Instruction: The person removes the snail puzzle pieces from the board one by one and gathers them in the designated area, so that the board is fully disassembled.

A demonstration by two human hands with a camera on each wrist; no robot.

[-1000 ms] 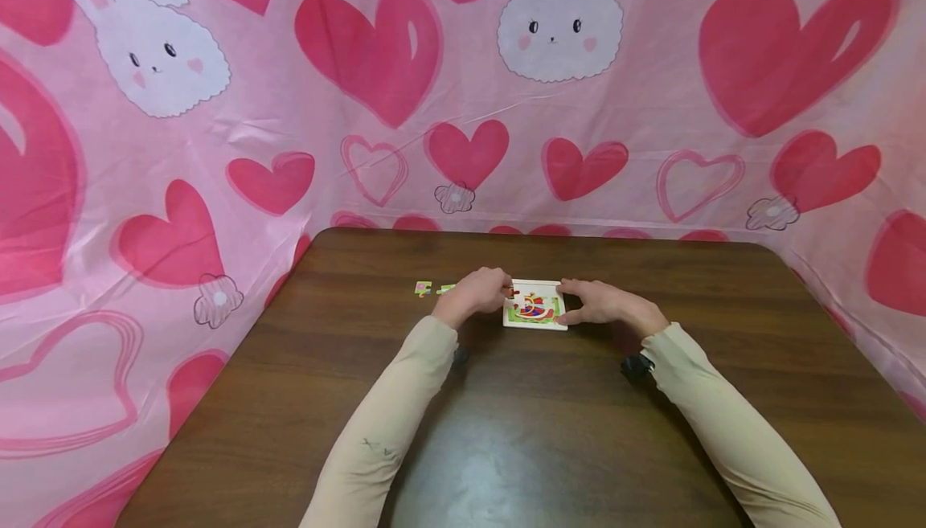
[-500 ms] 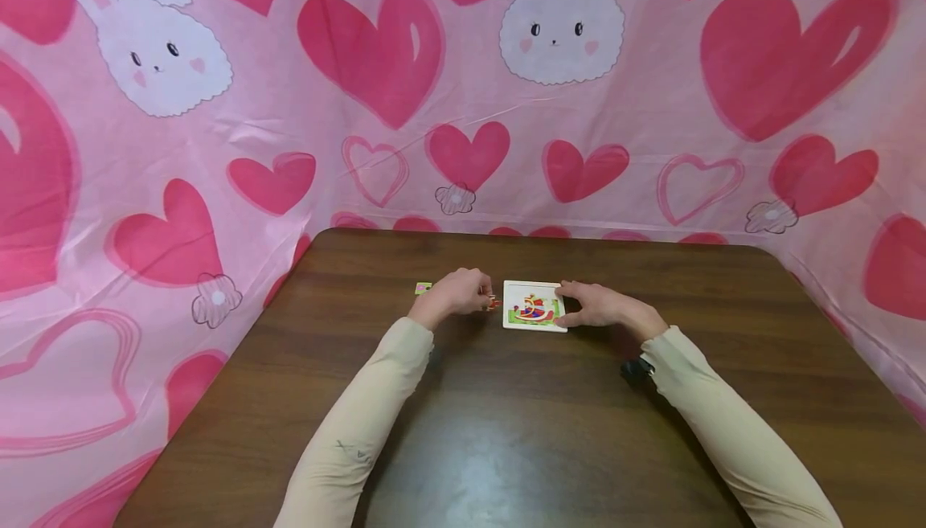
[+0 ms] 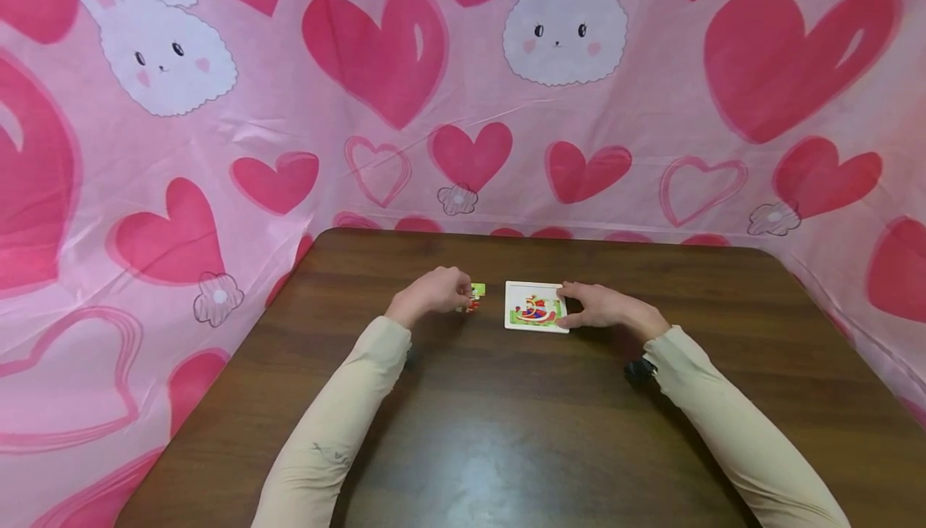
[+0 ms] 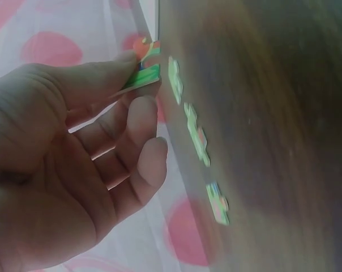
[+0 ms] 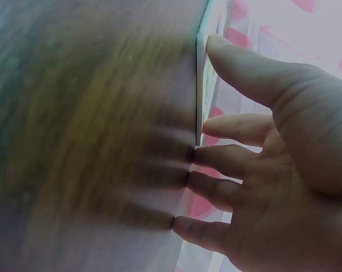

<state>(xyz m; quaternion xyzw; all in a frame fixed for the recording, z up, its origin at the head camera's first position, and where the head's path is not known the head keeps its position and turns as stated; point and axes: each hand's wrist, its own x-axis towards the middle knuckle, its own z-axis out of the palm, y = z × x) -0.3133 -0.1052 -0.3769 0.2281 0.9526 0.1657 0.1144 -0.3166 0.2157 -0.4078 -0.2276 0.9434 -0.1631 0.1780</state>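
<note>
My left hand is left of a white puzzle tray, pinching a jigsaw piece between thumb and index finger. Green and red-orange show on this piece. The other fingers are loosely bent beneath it. Inside the tray's lower part lie several joined colourful pieces, while the upper part shows bare white. At the tray's right edge rests my right hand, thumb and index fingertip at the rim. In the right wrist view its other fingers reach nearly straight down to the tabletop.
Loose puzzle pieces lie in a row on the wooden table in the left wrist view: a far one, a middle one and a near one. A pink heart-patterned cloth hangs behind the table.
My left hand has moved left from the tray's upper left, with the piece still pinched. A loose green piece now shows right of it. The right hand stays at the tray's edge.
</note>
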